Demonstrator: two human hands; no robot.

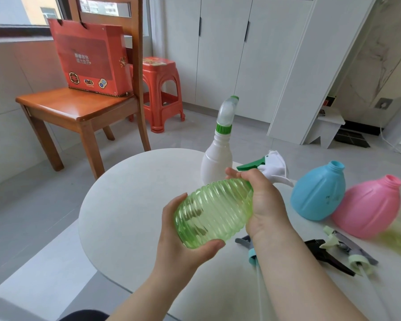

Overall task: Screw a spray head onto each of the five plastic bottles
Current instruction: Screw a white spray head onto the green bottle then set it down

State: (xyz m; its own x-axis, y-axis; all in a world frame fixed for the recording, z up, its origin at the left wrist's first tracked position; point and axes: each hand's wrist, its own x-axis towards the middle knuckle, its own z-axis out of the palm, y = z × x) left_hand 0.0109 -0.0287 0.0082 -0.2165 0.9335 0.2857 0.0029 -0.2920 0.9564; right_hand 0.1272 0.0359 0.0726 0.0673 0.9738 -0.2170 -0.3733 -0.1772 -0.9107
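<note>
The right hand (262,200) wraps its curled fingers round the neck of the green bottle (213,209), just where a white spray head with a green trigger (269,165) sits on it. The left hand (171,235) cups the bottle's base, thumb below and fingers curled over the far side. The bottle is translucent plastic, ribbed in rings all round, and is held tilted above the round, matt white table (125,205).

Behind it on the table stands a smooth white bottle (217,163), upright, already fitted with a frosted spray head with a green collar (227,112). To the right a blue bottle (317,195) and a pink bottle (368,209), both opaque and bulbous, touch each other with open threaded necks. Nearer lie loose heads: a grey and teal one (247,244) under the right forearm, a black one (322,253) and a pale green one (347,246).

Beyond, a glossy wooden chair (74,105) bears a red cardboard box (90,59) with pale characters too blurred to read; a red plastic stool (162,89) stands behind it.
</note>
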